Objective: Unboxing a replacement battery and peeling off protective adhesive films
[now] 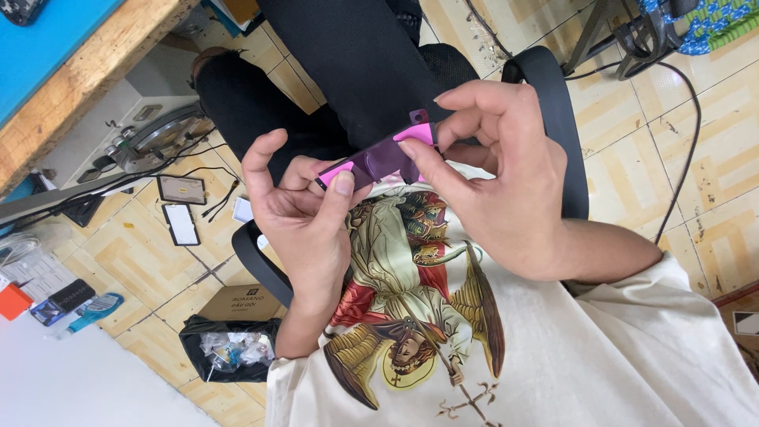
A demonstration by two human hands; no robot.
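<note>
Head view: both sets of fingertips pinch a narrow pink and purple strip (379,158) held up over the lap. The left hand (304,209) closes thumb and curled fingers on its lower end; the right hand (494,170) nips the upper end between thumb and forefinger, other fingers spread loose. A small purple tab sticks up by the right thumb. The strip looks thin, so uneven pulling could crease it, and a slipped pinch could drop it toward the tiled floor (696,158) beside the black chair (553,103).
</note>
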